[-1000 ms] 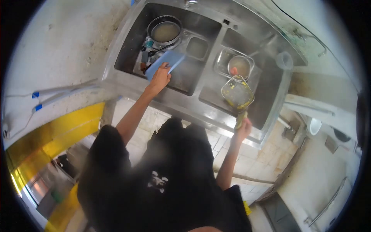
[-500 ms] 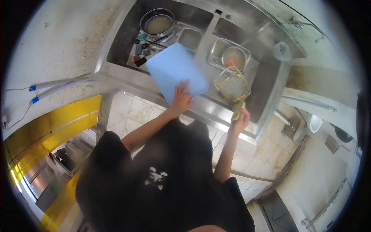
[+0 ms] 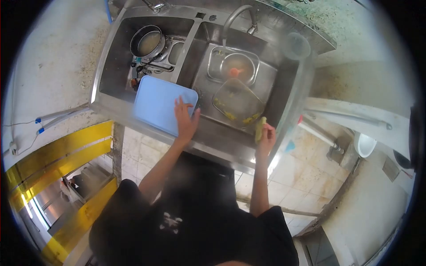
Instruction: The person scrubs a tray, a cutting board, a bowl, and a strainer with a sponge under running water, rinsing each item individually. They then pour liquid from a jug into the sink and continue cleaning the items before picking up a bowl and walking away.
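Note:
My left hand point(image 3: 185, 119) grips the right edge of a light blue cutting board point(image 3: 159, 103), which is held over the front rim of the left sink basin. My right hand point(image 3: 265, 134) holds a yellow-green sponge point(image 3: 259, 128) at the front rim of the right basin. Just beyond it lies a clear square container point(image 3: 237, 105) smeared with yellow residue, inside the right basin.
The steel double sink point(image 3: 213, 142) holds a pot of murky water point(image 3: 147, 42) and utensils in the left basin, a steel tray with a bowl point(image 3: 234, 64) under the running tap point(image 3: 236, 15) in the right. A clear cup point(image 3: 297, 46) stands at the right rim.
The blue cutting board came up out of the left basin and now sits toward the front rim. The camera view has shifted, and the dirty container has dropped flatter into the right basin.

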Action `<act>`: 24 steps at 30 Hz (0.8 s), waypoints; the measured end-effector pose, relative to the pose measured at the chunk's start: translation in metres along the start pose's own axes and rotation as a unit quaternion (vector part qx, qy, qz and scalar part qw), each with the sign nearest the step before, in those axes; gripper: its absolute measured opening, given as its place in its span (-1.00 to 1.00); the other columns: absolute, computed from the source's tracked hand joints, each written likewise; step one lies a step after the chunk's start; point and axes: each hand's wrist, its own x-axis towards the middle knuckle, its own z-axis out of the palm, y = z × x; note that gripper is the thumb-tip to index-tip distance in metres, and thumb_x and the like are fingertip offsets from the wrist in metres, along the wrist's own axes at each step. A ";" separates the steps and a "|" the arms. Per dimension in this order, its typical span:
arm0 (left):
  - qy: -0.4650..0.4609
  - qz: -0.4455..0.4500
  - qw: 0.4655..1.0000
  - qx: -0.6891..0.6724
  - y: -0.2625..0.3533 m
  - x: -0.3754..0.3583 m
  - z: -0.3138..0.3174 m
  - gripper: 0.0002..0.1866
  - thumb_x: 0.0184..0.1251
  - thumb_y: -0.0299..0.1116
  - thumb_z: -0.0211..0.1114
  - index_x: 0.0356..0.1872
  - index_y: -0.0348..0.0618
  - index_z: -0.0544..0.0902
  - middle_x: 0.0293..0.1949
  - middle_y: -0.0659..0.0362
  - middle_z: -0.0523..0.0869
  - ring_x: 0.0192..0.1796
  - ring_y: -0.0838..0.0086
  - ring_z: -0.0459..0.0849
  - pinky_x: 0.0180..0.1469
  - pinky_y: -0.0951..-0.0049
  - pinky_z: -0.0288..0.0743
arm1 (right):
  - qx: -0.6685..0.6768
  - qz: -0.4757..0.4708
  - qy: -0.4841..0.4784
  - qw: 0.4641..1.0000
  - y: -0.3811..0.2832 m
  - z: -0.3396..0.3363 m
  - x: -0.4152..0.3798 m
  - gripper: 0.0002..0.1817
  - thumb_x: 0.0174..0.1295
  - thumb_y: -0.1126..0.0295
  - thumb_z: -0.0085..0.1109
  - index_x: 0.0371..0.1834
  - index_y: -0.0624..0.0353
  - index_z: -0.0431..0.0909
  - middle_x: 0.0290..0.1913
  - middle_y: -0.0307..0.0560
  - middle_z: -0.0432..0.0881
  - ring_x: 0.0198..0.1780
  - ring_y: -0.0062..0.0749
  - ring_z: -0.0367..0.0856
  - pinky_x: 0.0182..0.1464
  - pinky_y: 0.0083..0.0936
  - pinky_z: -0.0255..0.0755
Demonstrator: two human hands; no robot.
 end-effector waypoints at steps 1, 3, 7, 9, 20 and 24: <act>0.007 0.045 0.990 -0.136 0.020 0.021 0.002 -0.79 0.32 -0.29 0.18 -0.17 -0.21 0.49 0.31 -0.25 0.27 0.40 -0.14 0.15 0.32 -0.07 0.08 | -0.003 0.007 -0.005 1.000 -0.003 -0.003 0.007 -0.85 0.33 0.31 0.15 -0.25 0.16 0.53 -0.27 -0.30 0.57 -0.28 -0.70 0.44 -0.20 -0.71 0.32; -0.012 0.034 0.954 -0.299 0.043 0.062 0.036 -0.79 0.29 -0.41 0.16 -0.11 -0.26 0.48 0.19 -0.19 0.45 0.29 -0.05 0.37 0.29 0.19 0.24 | -0.026 0.042 -0.007 0.999 -0.003 -0.011 0.019 -0.83 0.34 0.30 0.15 -0.25 0.18 0.52 -0.24 -0.27 0.59 -0.22 -0.65 0.46 -0.14 -0.67 0.35; -0.008 -0.131 0.967 -0.216 -0.069 0.209 0.289 -0.54 0.17 -0.46 0.21 0.11 -0.39 0.41 0.13 -0.19 0.52 0.21 0.05 0.49 0.25 0.27 0.32 | -0.039 0.012 -0.018 0.999 0.009 -0.008 0.035 -0.89 0.36 0.36 0.10 -0.27 0.16 0.49 -0.18 -0.22 0.58 -0.17 -0.59 0.46 -0.08 -0.62 0.36; -0.145 -0.220 0.962 0.069 -0.165 0.254 0.393 -0.43 0.11 -0.35 0.27 0.16 -0.43 0.43 0.01 -0.18 0.61 0.14 0.23 0.58 0.21 0.25 0.39 | 0.038 0.054 -0.020 0.998 0.014 -0.004 0.037 -0.92 0.38 0.42 0.04 -0.29 0.15 0.46 -0.19 -0.23 0.54 -0.19 -0.59 0.46 -0.07 -0.60 0.38; -0.432 -0.116 0.886 0.121 -0.072 0.284 0.209 -0.63 -0.17 -0.20 0.40 -0.30 -0.17 0.71 -0.30 0.00 0.73 -0.27 0.25 0.73 -0.15 0.31 0.58 | 0.145 0.145 -0.008 0.979 0.027 -0.032 0.035 -0.88 0.36 0.34 0.06 -0.17 0.13 0.49 -0.22 -0.23 0.56 -0.20 -0.55 0.55 -0.21 -0.60 0.45; -0.288 0.066 0.951 0.093 0.004 0.273 0.151 -0.62 -0.21 -0.20 0.41 -0.31 -0.20 0.69 -0.28 -0.03 0.69 -0.20 0.11 0.68 -0.13 0.23 0.54 | 0.158 0.143 0.005 0.977 0.012 -0.037 0.040 -0.92 0.37 0.41 0.07 -0.22 0.17 0.50 -0.23 -0.24 0.58 -0.24 -0.62 0.54 -0.18 -0.65 0.46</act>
